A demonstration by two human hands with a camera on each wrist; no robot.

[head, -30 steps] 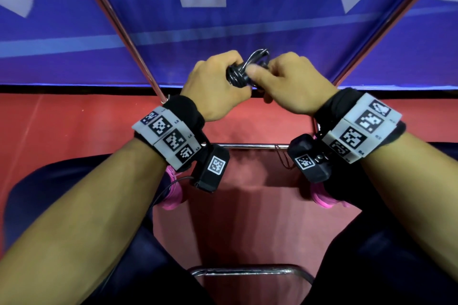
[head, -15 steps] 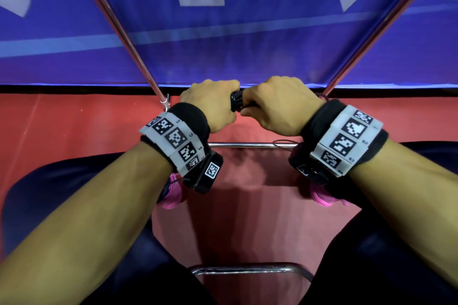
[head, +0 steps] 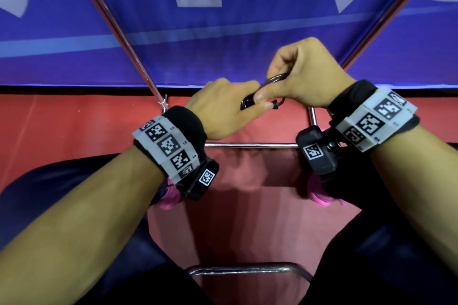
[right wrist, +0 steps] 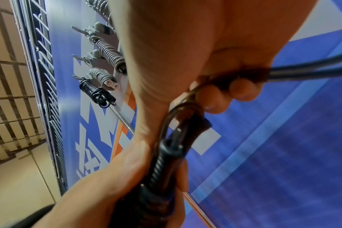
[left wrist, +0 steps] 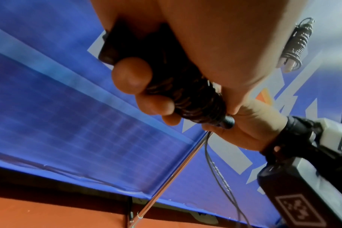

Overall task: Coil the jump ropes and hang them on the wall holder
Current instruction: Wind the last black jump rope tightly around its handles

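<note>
The coiling step looks close to its end. The left hand (head: 223,106) is clenched around the black jump rope (left wrist: 195,98), whose handles are bundled together with the cord wound round them in tight turns. It sits mid-frame in the head view, in front of the blue banner (head: 173,57) and above the red floor (head: 74,126). The right hand (head: 304,74), touching the left, is curled round a loop of cord (head: 275,79) that rises from the bundle's end, with its thumb against that end. In the right wrist view the cord runs through those fingers and off the right edge.

Next, I judge, the free end wants tucking or cinching so the turns do not spring loose. Then the bundle must go to the wall holder (right wrist: 79,57) at the upper left of the right wrist view, where several grey coiled ropes (right wrist: 107,52) and 1 black coiled rope (right wrist: 94,91) hang from its clips.

I cannot tell how much cord is left unwound, since it leaves the frame. Nor can I tell whether the thin line (left wrist: 215,162) hanging below the hands in the left wrist view is rope or a camera lead, or how the clips close. The palms hide most of the handles.
</note>
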